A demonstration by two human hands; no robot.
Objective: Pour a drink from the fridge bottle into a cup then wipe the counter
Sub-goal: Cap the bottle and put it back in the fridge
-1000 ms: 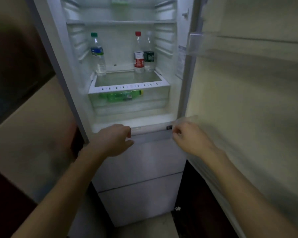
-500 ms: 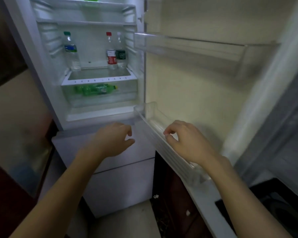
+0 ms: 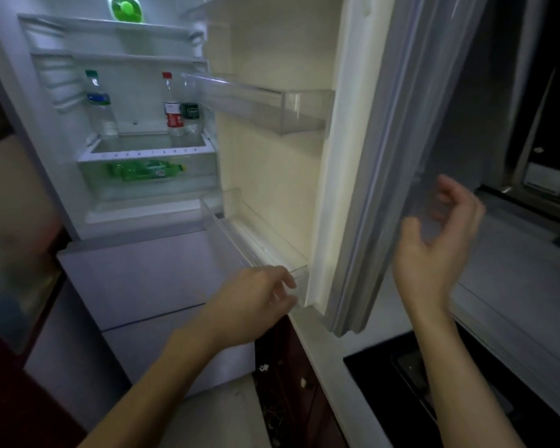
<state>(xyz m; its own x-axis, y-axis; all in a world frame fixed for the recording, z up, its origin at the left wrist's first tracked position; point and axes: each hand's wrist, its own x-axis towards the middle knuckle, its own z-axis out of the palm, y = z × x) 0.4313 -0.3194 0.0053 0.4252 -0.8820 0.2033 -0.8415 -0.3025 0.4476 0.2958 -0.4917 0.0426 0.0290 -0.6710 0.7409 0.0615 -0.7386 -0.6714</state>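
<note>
The fridge stands open, its door (image 3: pixel 346 163) swung wide to the right. On the shelf inside stand a green-capped bottle (image 3: pixel 99 103), a red-capped bottle (image 3: pixel 172 105) and a dark-labelled bottle (image 3: pixel 190 113) beside it. A green bottle (image 3: pixel 144 169) lies in the clear drawer below. My left hand (image 3: pixel 256 302) hovers by the lower door bin (image 3: pixel 253 240), fingers loosely curled, holding nothing. My right hand (image 3: pixel 437 247) is spread open just off the door's outer edge, empty. No cup is in view.
A white counter (image 3: pixel 511 263) runs to the right of the door, with a black hob (image 3: pixel 434 379) set into it. Dark red cabinet fronts (image 3: pixel 288 376) sit under the counter. A green-lidded container (image 3: pixel 125 8) rests on the top shelf. The upper door bin (image 3: pixel 259 105) is empty.
The door has swung further open to the right. My right hand has let go of the lower door bin and moved past the door's edge. My left hand has shifted right, toward the bin.
</note>
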